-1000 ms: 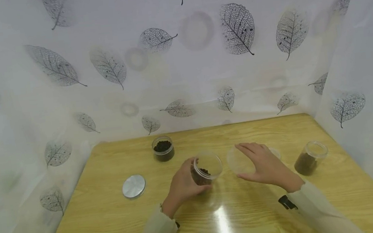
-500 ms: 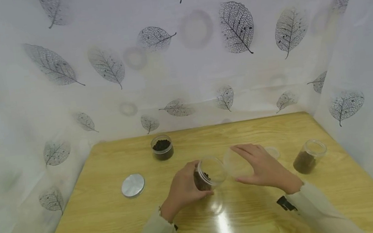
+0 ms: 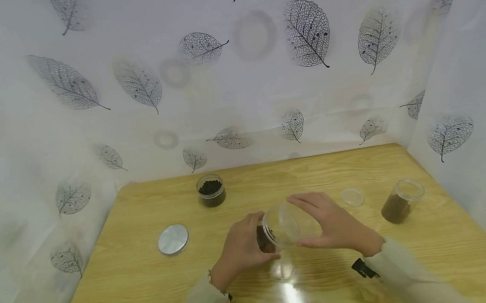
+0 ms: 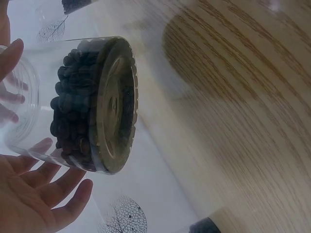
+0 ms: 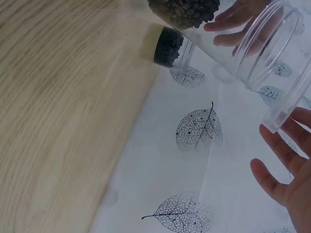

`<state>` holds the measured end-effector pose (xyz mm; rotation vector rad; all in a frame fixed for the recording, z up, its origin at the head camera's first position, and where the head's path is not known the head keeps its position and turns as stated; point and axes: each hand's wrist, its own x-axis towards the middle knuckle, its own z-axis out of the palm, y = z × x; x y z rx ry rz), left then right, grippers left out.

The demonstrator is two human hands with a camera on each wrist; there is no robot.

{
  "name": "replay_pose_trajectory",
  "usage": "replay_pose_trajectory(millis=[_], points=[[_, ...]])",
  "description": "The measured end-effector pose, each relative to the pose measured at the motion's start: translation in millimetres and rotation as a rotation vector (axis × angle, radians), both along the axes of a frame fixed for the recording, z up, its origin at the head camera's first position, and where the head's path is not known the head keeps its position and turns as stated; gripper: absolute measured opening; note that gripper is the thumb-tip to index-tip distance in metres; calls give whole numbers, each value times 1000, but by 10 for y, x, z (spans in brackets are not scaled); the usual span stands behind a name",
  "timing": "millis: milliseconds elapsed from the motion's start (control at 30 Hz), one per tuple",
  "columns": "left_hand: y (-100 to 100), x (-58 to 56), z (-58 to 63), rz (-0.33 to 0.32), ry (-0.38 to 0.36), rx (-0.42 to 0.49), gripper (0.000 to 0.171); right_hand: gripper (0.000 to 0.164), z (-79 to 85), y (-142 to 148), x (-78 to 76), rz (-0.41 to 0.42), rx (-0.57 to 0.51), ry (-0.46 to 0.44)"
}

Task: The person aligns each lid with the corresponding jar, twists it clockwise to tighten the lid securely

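Observation:
My left hand [image 3: 239, 245] grips a clear jar [image 3: 266, 240] round its side, with the mouth tilted toward the right. Dark beans [image 4: 75, 107] lie against its base in the left wrist view. In my right hand [image 3: 332, 223], a clear round lid [image 3: 289, 223] is held by the rim between thumb and fingers. Seen from the right wrist, the lid [image 5: 286, 104] stands close in front of the jar's threaded mouth [image 5: 255, 53], a narrow gap between them.
An uncovered jar of dark grains [image 3: 212, 199] stands at the back left, with a silver lid [image 3: 173, 240] nearer the front. On the right are a clear lid [image 3: 352, 197] and a jar of brown contents [image 3: 397, 208]. Leaf-printed sheeting [image 3: 227, 89] encloses the wooden table [image 3: 142, 290].
My right hand has moved left with the lid, up to the jar's mouth. The jar in my left hand has shifted slightly right and down and tilts more toward the lid.

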<state>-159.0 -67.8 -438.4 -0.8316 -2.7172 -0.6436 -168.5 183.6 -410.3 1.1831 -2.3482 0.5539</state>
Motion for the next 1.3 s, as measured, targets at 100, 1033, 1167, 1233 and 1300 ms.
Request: replay_pose_trajectory(millis=[100, 1033, 1167, 1233, 1300], points=[[5, 5, -10, -2, 11, -6, 93, 86, -42, -31, 0, 21, -10, -12], [33, 30, -47, -34, 71, -69, 94, 89, -180, -158, -10, 49, -3, -29], [35, 29, -47, -40, 81, -68, 94, 88, -192, -158, -16, 51, 1, -32], [36, 25, -50, -40, 80, -71, 94, 87, -196, -157, -17, 49, 4, -35], [37, 21, -54, -37, 73, -77, 94, 87, -200, -156, -19, 46, 9, -36]])
